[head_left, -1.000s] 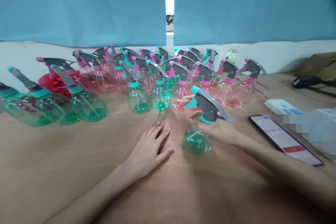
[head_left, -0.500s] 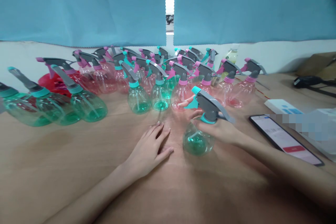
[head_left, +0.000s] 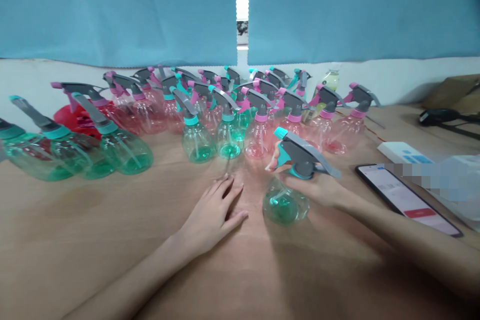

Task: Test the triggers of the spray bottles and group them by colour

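Observation:
My right hand is wrapped round the neck of a green spray bottle, with fingers at its teal trigger. The bottle has a grey head with a teal nozzle pointing up and to the left, and it tilts slightly. Palm down on the wooden table, my left hand lies with fingers spread and holds nothing. Ahead of it stand two green spray bottles with teal collars. Pink spray bottles with pink collars stand just behind the held one.
More green spray bottles stand at the left, by a red bag. Several pink and green ones crowd along the back. On the right lie a phone, a white box and a black object with a strap. Blue curtains hang behind.
The held spray bottle has moved slightly right and down. My right fingers, stretched out before, are now curled at its trigger. My left hand has stayed still.

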The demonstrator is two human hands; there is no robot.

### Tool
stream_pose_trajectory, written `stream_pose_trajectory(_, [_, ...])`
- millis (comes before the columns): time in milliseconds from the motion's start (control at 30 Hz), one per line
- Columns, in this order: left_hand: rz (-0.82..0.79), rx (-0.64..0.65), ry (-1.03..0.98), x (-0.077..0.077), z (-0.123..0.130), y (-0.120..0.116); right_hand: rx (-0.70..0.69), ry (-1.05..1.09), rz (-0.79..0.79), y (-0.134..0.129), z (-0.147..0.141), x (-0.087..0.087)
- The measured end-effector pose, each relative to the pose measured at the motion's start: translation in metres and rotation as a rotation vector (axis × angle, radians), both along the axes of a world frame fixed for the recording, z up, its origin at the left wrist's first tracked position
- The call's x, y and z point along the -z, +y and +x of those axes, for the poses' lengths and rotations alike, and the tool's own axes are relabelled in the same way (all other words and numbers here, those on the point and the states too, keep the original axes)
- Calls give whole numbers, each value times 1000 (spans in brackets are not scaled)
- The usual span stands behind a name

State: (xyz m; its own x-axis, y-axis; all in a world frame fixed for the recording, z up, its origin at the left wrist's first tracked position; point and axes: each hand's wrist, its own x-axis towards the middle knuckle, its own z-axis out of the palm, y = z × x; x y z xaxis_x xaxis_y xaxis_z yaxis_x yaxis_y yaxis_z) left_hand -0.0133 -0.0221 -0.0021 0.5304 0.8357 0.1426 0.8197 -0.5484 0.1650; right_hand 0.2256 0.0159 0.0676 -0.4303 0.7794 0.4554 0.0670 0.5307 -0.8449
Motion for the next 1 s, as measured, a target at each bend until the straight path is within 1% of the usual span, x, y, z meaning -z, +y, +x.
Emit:
stream_pose_trajectory(100, [2, 1, 1, 0, 0, 0, -8, -7, -12, 0, 0, 0])
stream_pose_trajectory(167, [-1, 2, 4, 0, 0, 0, 5, -49, -18, 0, 0, 0])
stream_pose_trajectory(300, [-7, 1, 1, -2, 1, 0, 60, -169, 38, -2, 1, -3])
stream_pose_trajectory(533, [-15, 1, 2, -3, 1, 0, 163, -251, 63, -4, 1, -5])
stream_pose_trajectory(733, [-17, -5, -8, -3, 2, 0, 124, -232, -30, -2, 2, -1])
stream_pose_trajectory(867, [-19, -4, 3, -4, 2, -1, 71, -196, 21, -3, 1, -2])
stream_pose_trajectory(1000, [-20, -6, 18, -5, 3, -1, 74, -220, 51, -4, 0, -7])
